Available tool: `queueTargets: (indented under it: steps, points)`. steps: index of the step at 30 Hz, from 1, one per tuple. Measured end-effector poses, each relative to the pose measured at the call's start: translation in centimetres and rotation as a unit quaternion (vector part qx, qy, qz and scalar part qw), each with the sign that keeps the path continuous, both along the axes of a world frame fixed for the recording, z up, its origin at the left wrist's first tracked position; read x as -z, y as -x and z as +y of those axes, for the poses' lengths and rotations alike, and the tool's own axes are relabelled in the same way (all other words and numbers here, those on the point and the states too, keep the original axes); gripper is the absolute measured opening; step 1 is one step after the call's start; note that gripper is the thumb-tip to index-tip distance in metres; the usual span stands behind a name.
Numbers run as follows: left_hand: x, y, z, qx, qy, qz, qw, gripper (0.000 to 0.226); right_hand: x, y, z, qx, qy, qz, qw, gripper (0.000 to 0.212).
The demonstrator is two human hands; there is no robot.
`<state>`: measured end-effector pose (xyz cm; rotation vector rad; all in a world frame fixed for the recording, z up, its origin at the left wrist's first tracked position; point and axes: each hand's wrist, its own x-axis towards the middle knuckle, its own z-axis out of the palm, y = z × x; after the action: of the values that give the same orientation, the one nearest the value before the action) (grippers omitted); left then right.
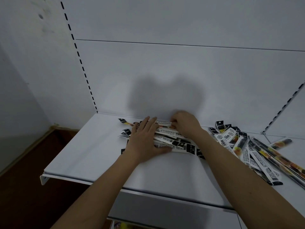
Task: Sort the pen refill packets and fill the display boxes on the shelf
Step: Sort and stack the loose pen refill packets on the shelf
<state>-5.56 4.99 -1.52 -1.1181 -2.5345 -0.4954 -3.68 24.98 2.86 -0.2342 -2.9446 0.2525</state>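
Shelf: white metal shelf (92,156) against a white slotted back panel (165,71).
Left hand: left hand (145,139) lies flat, fingers straight, pressing the near pile of pen refill packets (171,141).
Right hand: right hand (185,123) curls, pinching one packet (163,123) at the pile's far edge.
Loose heap: more packets (250,149) to the right of that hand.
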Motion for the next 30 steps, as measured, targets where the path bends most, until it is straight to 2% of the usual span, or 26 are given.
queueTargets:
  steps: [3, 6, 9, 13, 16, 19, 22, 24, 26, 28, 30]
  points:
    - [0.1, 0.0, -0.1, 0.002, -0.018, 0.01, 1.0, 0.101, -0.1, -0.7, 1.1, 0.022, 0.006, 0.039, 0.999, 0.016]
    - [-0.1, 0.0, -0.1, -0.016, -0.021, -0.015, 1.0, 0.103, -0.5, -1.6, 2.6, 0.025, 0.007, -0.045, 0.999, 0.026]
    - [-0.2, 0.1, -0.1, -0.027, 0.003, -0.006, 1.0, 0.11, 0.0, -2.4, 3.0, 0.037, 0.095, -0.107, 0.989, 0.034]
    - [-0.6, 0.5, 0.7, 0.009, 0.058, 0.032, 0.998, 0.107, 0.5, -3.5, 0.8, 0.046, 0.16, -0.052, 0.985, 0.042]
    - [-1.4, 0.9, 1.4, 0.014, 0.067, 0.018, 0.998, 0.108, 0.5, -3.9, -1.0, 0.015, 0.272, -0.042, 0.961, 0.04]
    - [-1.7, 1.1, 1.1, 0.014, 0.084, 0.019, 0.996, 0.118, 0.4, -4.4, -0.7, 0.011, 0.341, -0.016, 0.94, 0.05]
    - [-1.9, 0.5, -1.0, 0.026, 0.08, 0.052, 0.995, 0.125, 0.7, -5.5, 0.0, 0.032, 0.352, 0.048, 0.934, 0.051]
    - [-1.5, 0.2, -3.0, 0.028, 0.069, 0.046, 0.996, 0.125, 0.8, -6.8, -0.3, 0.037, 0.358, 0.048, 0.932, 0.073]
    - [-1.0, -0.1, -4.6, 0.024, 0.067, -0.002, 0.997, 0.124, 1.3, -8.0, -1.1, 0.035, 0.344, 0.035, 0.937, 0.089]
    - [-0.6, -0.3, -4.8, 0.006, 0.074, -0.057, 0.996, 0.123, 2.2, -8.3, -2.1, 0.053, 0.317, 0.031, 0.947, 0.083]
    - [-0.4, -0.3, -3.8, -0.013, 0.059, -0.067, 0.996, 0.12, 3.0, -8.2, -3.3, 0.094, 0.302, 0.049, 0.948, 0.076]
